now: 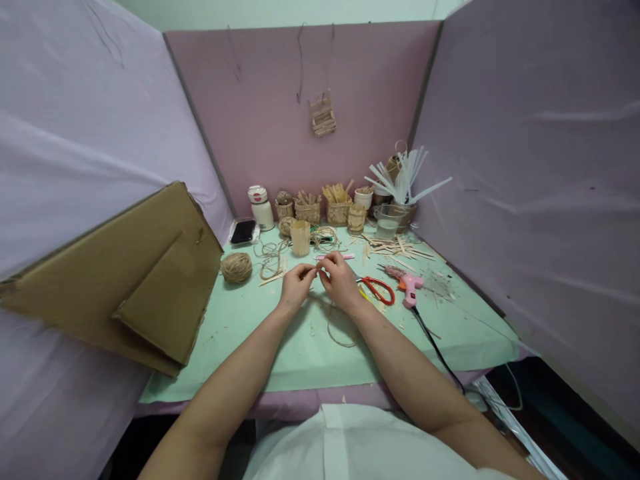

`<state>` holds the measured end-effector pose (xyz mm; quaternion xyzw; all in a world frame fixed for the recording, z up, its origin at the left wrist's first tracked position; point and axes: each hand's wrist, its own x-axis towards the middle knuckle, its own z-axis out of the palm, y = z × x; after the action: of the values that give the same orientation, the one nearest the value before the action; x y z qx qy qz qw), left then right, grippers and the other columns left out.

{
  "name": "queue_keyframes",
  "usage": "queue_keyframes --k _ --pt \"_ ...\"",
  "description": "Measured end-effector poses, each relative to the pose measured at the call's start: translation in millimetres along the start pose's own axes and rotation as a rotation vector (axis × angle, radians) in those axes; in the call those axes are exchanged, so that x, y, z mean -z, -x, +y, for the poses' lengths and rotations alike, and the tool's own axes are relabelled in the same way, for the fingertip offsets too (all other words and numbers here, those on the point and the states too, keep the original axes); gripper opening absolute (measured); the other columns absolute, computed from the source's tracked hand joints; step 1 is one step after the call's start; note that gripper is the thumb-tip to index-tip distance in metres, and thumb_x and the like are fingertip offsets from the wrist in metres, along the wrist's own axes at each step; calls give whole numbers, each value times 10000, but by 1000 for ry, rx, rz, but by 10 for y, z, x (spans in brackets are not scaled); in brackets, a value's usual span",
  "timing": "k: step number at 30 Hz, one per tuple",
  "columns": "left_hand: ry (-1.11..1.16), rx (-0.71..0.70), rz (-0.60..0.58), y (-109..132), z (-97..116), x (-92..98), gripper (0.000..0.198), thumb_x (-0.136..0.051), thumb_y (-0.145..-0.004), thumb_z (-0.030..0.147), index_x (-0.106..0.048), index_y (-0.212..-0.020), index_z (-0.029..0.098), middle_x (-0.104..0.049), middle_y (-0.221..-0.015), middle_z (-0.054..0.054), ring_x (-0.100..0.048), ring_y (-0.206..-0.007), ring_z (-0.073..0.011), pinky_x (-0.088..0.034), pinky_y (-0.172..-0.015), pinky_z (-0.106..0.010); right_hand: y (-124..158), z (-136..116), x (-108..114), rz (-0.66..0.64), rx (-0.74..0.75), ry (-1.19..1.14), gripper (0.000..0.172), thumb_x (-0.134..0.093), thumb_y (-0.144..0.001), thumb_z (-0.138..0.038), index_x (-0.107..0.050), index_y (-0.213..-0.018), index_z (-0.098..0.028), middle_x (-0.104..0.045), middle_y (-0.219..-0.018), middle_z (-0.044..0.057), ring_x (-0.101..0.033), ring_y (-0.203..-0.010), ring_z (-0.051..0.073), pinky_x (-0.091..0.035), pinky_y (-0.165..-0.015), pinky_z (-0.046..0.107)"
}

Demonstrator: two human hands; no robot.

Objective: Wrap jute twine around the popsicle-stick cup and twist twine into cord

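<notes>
My left hand [296,283] and my right hand [340,279] meet over the middle of the green mat [260,333], fingertips pinched together on a thin strand of jute twine [340,333]. The twine trails down from my hands into a loose loop on the mat, just in front of my right wrist. A ball of twine [237,267] lies to the left of my left hand. Red-handled scissors [377,289] and a pink glue gun [407,285] lie just right of my right hand.
A cardboard box [125,287] leans at the left. Along the back stand a white bottle [261,207], a phone [243,231], small stick baskets [339,208], a plastic cup [389,220] and loose wooden sticks [400,248]. The glue gun's black cord [440,353] runs off the front edge.
</notes>
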<state>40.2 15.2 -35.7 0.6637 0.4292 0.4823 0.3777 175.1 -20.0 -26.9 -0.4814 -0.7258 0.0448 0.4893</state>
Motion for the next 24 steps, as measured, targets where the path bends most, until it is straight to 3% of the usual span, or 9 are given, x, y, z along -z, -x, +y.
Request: queue_keyframes --k 8,11,16,20,24 --pt "-27 -24 -1 7 14 8 187 -572 -732 289 -675 -780 141 -665 -731 -41 -574 -692 -144 -433 -676 -255 -24 11 -23 18 -73 -119 112 -475 -833 -210 -572 -779 -196 -542 -848 57 -507 -841 185 -406 -777 314" --pt "-49 -31 -6 18 51 16 179 -571 -730 280 -679 -774 145 -661 -710 -34 -568 -664 -140 -427 -648 -249 -36 19 -55 45 -233 -293 90 -525 -789 -252 -562 -730 -195 -555 -778 27 -508 -780 165 -407 -728 295" --pt "-37 -20 -37 28 93 22 186 -570 -729 283 -680 -774 140 -648 -682 -33 -570 -647 -139 -425 -629 -245 -49 20 -98 -5 -623 -759 193 -599 -694 -376 -552 -694 -189 -487 -613 -38 -407 -517 90 -342 -503 230" --pt "-40 -45 -115 28 106 34 195 -568 -735 304 -680 -756 146 -632 -643 -23 -550 -618 -135 -418 -607 -244 -48 2 -84 -2 -724 -946 243 -668 -614 -388 -549 -655 -181 -464 -605 -42 -395 -534 76 -312 -475 200" --pt "-35 -64 -131 28 95 28 206 -564 -743 321 -674 -750 148 -630 -646 -21 -539 -616 -132 -417 -603 -247 -51 2 -37 -16 -788 -977 260 -712 -581 -378 -571 -684 -185 -470 -628 -37 -421 -592 85 -333 -489 184"
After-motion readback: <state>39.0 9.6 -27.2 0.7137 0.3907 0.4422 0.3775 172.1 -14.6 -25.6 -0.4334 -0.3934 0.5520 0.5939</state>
